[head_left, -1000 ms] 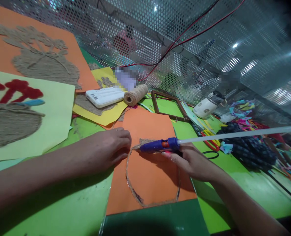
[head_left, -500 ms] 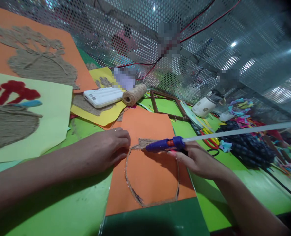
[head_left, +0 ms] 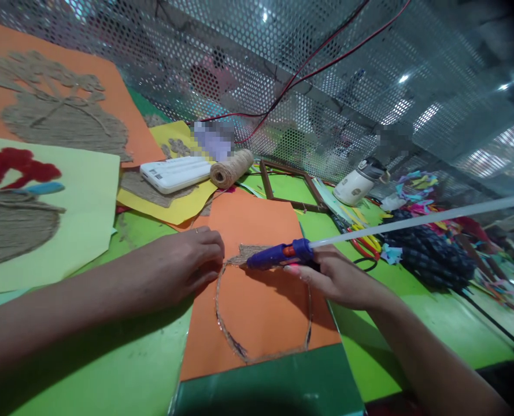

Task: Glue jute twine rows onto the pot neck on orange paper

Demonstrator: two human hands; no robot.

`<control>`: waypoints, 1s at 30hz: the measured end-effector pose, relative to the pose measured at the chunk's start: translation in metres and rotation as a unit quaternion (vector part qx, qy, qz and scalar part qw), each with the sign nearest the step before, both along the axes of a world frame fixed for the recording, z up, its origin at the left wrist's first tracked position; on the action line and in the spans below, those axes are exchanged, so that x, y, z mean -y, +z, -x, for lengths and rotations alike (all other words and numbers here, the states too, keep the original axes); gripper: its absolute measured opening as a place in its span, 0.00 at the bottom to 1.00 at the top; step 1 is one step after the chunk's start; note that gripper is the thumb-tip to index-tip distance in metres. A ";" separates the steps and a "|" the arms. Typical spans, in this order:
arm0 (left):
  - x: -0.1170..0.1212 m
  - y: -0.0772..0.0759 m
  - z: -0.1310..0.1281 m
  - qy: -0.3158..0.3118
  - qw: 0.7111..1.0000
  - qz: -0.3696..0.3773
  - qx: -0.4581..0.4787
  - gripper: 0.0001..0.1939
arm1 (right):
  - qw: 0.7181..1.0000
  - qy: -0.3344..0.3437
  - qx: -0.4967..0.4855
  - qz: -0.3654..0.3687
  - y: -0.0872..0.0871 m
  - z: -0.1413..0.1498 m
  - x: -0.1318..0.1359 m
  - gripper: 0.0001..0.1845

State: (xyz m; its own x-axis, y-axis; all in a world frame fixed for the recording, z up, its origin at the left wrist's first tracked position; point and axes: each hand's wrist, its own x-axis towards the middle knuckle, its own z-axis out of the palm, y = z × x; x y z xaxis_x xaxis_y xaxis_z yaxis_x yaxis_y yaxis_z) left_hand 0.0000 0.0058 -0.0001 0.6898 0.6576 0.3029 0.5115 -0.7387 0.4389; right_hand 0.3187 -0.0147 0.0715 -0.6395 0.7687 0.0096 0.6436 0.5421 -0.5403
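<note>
In my right hand (head_left: 339, 280) is a blue glue gun (head_left: 278, 254) with a long white glue stick (head_left: 413, 222) rising from its back. The nozzle points left and sits at the twine rows at the top of a vase outline. That outline of jute twine (head_left: 218, 306) lies on an orange sheet (head_left: 265, 312). My left hand (head_left: 200, 260) rests at the sheet's left edge beside the nozzle, its fingers curled together near the end of the twine. What those fingertips pinch, if anything, is hidden.
Behind the sheet lie a twine roll (head_left: 233, 167), a white power bank (head_left: 174, 173) and a brown frame (head_left: 265, 182). Finished twine pictures (head_left: 66, 121) cover the left. A bottle (head_left: 354, 184), scissors (head_left: 365, 245) and dark checked cloth (head_left: 425, 248) are on the right. Perforated metal (head_left: 248, 69) stands behind.
The whole view has shifted slightly, so everything appears a little further left. Both hands and the glue gun keep nearly the same places over the orange sheet.
</note>
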 end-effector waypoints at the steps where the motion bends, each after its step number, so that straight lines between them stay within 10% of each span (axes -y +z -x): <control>1: 0.000 0.000 0.000 -0.004 1.000 0.008 -0.009 0.13 | 1.000 -0.006 0.003 0.007 0.000 -0.002 -0.001 0.20; 30: 0.000 0.027 -0.005 0.054 0.998 0.034 -0.005 0.13 | 0.999 -0.032 0.039 -0.002 0.008 -0.006 -0.006 0.19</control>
